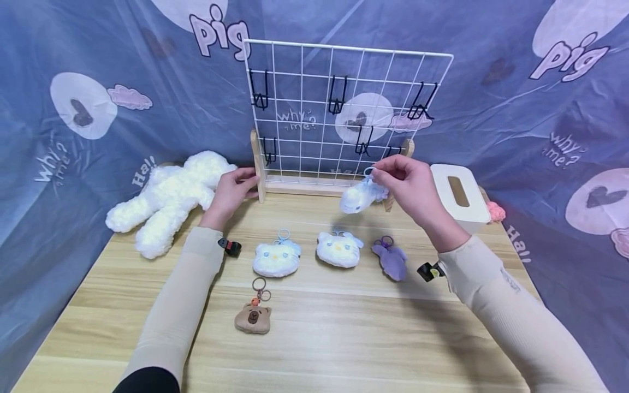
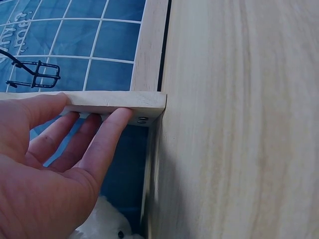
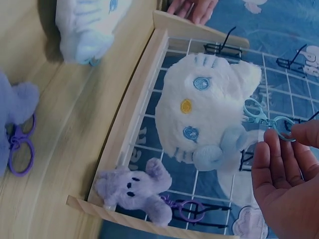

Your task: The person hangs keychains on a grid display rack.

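Observation:
My right hand (image 1: 408, 183) pinches the light-blue ring (image 3: 283, 128) of a white plush cat keychain (image 3: 197, 109). This cat dangles in front of the lower right of a white wire grid rack (image 1: 349, 52). Behind it, a purple plush keychain (image 3: 132, 189) hangs by its ring from a lower right hook. With thumb and fingertips my left hand (image 1: 233, 194) holds the rack's left wooden upright (image 1: 258, 166). On the table lie two more white cat keychains (image 1: 276, 259) (image 1: 339, 250), a purple plush keychain (image 1: 391, 263) and a brown bear keychain (image 1: 253, 318).
Several black hooks (image 1: 337, 95) are mounted on the grid. A white fluffy plush toy (image 1: 172, 196) lies left of the rack. Right of it stands a white tissue box (image 1: 474, 204), with a pink fuzzy item (image 1: 496, 212) beside it. Printed blue fabric (image 1: 196, 103) hangs behind.

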The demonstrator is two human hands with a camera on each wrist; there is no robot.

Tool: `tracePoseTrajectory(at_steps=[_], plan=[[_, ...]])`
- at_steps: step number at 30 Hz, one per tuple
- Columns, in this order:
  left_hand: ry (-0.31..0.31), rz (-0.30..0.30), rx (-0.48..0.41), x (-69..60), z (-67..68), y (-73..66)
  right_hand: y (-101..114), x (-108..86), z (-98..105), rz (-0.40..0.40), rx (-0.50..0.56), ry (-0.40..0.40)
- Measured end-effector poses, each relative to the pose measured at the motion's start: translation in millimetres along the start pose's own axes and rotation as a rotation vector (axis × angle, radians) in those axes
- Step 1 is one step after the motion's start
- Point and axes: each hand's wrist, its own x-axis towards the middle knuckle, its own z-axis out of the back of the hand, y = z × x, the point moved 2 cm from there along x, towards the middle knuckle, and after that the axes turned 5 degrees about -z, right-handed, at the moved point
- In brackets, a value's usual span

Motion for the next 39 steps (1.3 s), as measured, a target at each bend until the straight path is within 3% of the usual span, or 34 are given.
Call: tracePoseTrajectory(at_steps=[7, 30, 39], plan=[[-0.002, 0.001, 0.004, -2.0, -0.1, -1.6, -4.4, 10.4, 2.1, -0.022, 0.058, -0.008], [-0.004, 0.014, 0.002, -2.3, -0.4, -1.9, -9.2, 42.9, -4.2, -0.103, 0.036, 0.027], [-0.008, 0.021, 0.008, -3.8, -0.4, -3.9, -8.3, 51.6, -9.2, -0.138, 0.017, -0.015]])
